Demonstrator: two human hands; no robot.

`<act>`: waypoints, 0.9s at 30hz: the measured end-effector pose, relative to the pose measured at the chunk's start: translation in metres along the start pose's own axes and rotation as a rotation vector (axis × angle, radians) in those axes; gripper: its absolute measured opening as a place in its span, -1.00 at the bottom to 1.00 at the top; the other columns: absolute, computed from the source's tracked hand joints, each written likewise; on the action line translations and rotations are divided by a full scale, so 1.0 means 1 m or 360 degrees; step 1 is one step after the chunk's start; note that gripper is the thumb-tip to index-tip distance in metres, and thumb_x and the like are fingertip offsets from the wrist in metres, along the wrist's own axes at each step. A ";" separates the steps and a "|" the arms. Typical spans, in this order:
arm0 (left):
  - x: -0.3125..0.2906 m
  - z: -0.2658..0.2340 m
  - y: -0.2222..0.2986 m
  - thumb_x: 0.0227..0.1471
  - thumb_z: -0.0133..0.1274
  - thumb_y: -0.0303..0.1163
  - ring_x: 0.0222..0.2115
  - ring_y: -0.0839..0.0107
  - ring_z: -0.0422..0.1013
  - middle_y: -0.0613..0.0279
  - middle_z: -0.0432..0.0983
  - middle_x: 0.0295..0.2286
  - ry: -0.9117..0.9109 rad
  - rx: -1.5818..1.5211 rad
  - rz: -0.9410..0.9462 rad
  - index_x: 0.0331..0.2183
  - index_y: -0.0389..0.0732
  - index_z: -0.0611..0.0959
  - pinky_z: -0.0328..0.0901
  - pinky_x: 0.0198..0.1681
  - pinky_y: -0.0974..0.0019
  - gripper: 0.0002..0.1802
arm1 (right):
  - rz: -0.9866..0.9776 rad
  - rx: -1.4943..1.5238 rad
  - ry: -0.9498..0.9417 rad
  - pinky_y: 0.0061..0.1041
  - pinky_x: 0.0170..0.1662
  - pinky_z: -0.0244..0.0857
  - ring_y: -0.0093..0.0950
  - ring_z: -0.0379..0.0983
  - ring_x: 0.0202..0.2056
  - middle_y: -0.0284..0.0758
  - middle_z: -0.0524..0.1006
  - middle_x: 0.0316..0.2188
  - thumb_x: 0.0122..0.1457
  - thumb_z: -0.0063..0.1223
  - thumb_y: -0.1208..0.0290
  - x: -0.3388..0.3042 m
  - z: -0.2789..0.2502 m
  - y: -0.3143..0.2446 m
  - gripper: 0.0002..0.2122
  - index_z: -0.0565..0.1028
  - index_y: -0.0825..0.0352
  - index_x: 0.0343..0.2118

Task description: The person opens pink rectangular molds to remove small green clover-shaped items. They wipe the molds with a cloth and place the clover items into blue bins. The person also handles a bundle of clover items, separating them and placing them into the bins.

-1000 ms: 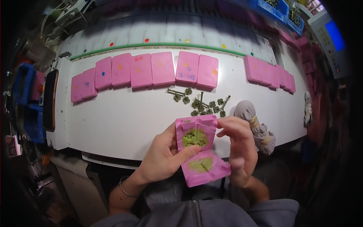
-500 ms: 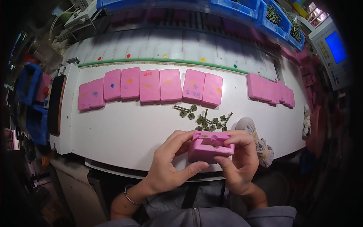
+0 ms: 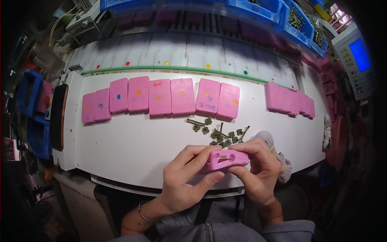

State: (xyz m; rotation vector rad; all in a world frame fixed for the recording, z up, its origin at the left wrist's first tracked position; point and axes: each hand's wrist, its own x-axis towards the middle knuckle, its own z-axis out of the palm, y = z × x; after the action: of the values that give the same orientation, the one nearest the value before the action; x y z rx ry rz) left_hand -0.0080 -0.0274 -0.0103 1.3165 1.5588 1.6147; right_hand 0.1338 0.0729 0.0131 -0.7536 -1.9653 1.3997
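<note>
Closed pink rubber mould block (image 3: 224, 159) pinched edge-on between both hands, low over the white worktable (image 3: 133, 149).

Left hand (image 3: 186, 177) at 8 o'clock of it, thumb under, fingers on top; right hand (image 3: 258, 169) at 4 o'clock, clamped likewise. Small green wax pieces (image 3: 219, 133) scattered at 12 o'clock; row of flat pink mould blocks (image 3: 161, 97) beyond.

single head-worn fisheye view, looking steeply down from close above, white worktable (image 3: 133, 157) ahead, forearms entering from below
</note>
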 end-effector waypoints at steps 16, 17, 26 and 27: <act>0.018 -0.043 -0.020 0.04 -0.01 -0.03 -0.10 0.39 0.29 0.07 0.38 -0.13 -0.0290 -0.0951 -0.0509 0.00 -0.40 0.37 0.17 0.00 0.38 -0.32 | 0.0175 0.0703 -0.0172 -0.61 -0.13 0.22 -0.52 0.37 -0.25 -0.26 0.40 -0.31 -0.13 0.21 0.72 0.026 0.028 0.003 -0.66 0.42 0.54 -0.23; 0.019 -0.049 -0.023 0.07 -0.09 0.06 -0.06 0.40 0.25 0.08 0.36 -0.10 -0.0366 -0.1077 -0.0537 0.04 -0.37 0.33 0.13 0.03 0.39 -0.28 | 0.0259 0.0917 -0.0067 -0.61 -0.18 0.24 -0.52 0.38 -0.26 -0.25 0.44 -0.32 -0.08 0.15 0.72 0.028 0.037 -0.001 -0.73 0.45 0.49 -0.25; 0.104 -0.164 -0.015 0.14 -0.10 -0.19 -0.43 0.48 0.43 0.24 0.50 -0.45 0.0294 -0.0560 -0.1016 -0.31 -0.35 0.55 0.33 -0.33 0.46 -0.63 | 0.0066 0.0259 0.0002 -0.49 -0.08 0.24 -0.42 0.33 -0.07 -0.20 0.40 -0.14 0.01 0.09 0.47 0.038 0.048 0.007 -0.58 0.31 0.47 -0.06; 0.122 -0.190 -0.023 0.10 -0.05 -0.25 -0.42 0.44 0.46 0.19 0.51 -0.45 0.0368 -0.0308 -0.0929 -0.34 -0.36 0.56 0.33 -0.32 0.47 -0.68 | 0.0103 0.0229 -0.0065 -0.50 -0.09 0.24 -0.43 0.33 -0.08 -0.21 0.41 -0.14 0.01 0.07 0.49 0.038 0.046 0.007 -0.60 0.32 0.47 -0.07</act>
State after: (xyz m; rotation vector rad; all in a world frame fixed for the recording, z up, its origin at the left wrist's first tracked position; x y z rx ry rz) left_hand -0.2296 0.0025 0.0281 0.5120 1.6653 1.5148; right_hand 0.0751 0.0751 0.0006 -0.7329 -1.8622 1.5878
